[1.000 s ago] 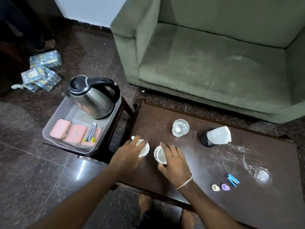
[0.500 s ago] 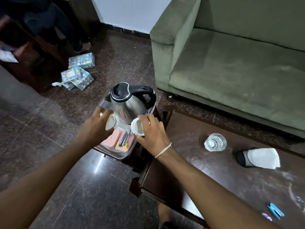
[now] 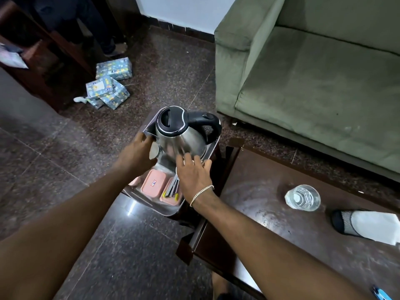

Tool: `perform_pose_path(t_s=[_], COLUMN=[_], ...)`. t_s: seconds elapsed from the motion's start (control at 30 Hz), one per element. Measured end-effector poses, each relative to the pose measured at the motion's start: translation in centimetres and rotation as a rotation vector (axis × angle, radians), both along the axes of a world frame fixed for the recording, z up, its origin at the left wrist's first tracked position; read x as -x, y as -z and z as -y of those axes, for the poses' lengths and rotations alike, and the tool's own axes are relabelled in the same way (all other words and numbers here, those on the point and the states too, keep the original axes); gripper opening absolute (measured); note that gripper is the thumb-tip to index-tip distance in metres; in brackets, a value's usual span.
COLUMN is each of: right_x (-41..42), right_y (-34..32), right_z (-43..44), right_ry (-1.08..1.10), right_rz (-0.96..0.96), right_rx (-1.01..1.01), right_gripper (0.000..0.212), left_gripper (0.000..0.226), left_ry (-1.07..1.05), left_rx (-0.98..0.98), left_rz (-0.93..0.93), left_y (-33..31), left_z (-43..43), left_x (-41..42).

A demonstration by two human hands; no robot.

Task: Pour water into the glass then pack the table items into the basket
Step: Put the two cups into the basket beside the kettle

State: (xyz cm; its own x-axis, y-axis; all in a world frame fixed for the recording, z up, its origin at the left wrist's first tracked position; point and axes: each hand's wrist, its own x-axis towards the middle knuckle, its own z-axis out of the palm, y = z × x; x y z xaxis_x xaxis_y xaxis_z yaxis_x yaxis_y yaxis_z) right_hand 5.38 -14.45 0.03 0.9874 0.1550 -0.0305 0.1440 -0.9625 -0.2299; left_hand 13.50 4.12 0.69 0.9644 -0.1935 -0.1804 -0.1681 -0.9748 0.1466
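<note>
A clear plastic basket (image 3: 149, 203) stands on a low stool left of the dark table (image 3: 259, 215). It holds a steel kettle (image 3: 181, 135), pink lidded boxes (image 3: 152, 184) and some small tools. My left hand (image 3: 137, 153) is at the basket's left side beside the kettle, shut on a white cup (image 3: 154, 152). My right hand (image 3: 193, 175) reaches palm-down into the basket in front of the kettle. It covers a second white cup, of which only a sliver shows. A glass of water (image 3: 302, 197) stands on the table.
On the table's right lie a black-and-white cloth item (image 3: 365, 224) and a blue clip (image 3: 382, 295). A green sofa (image 3: 313, 83) stands behind the table. Wrapped packets (image 3: 110, 87) lie on the floor, and a person's legs (image 3: 95, 29) are at the back left.
Both hands carried the white cups from the table to the basket and have lowered them in beside the kettle. The view has swung left.
</note>
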Motion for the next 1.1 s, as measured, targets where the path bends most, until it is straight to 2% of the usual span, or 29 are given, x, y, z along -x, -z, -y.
perform_pose_path(t_s=[0.27,0.5,0.77,1.1], right_x=[-0.6,-0.8,-0.7,0.6], right_y=[1.3,1.8,1.9,2.4], right_z=[0.4,0.5,0.0,0.4], right_ry=[-0.007,-0.011,-0.013,-0.015], right_rz=[-0.114,-0.123,-0.138,-0.156], right_rx=[-0.071,-0.071,-0.071,-0.037], right_gripper=[0.046,0.045,0.038,0.047], left_gripper=[0.075,0.072,0.079,0.097], left_ry=[0.026,0.056,0.04,-0.023], left_rx=[0.034,0.021,0.037,0.065], left_rz=[-0.058,-0.07,-0.068,-0.074], left_y=[1.5,1.9,2.5,2.2], left_z=[-0.4,0.0,-0.1,0.0], left_x=[-1.1,-1.1,-0.7,0.8])
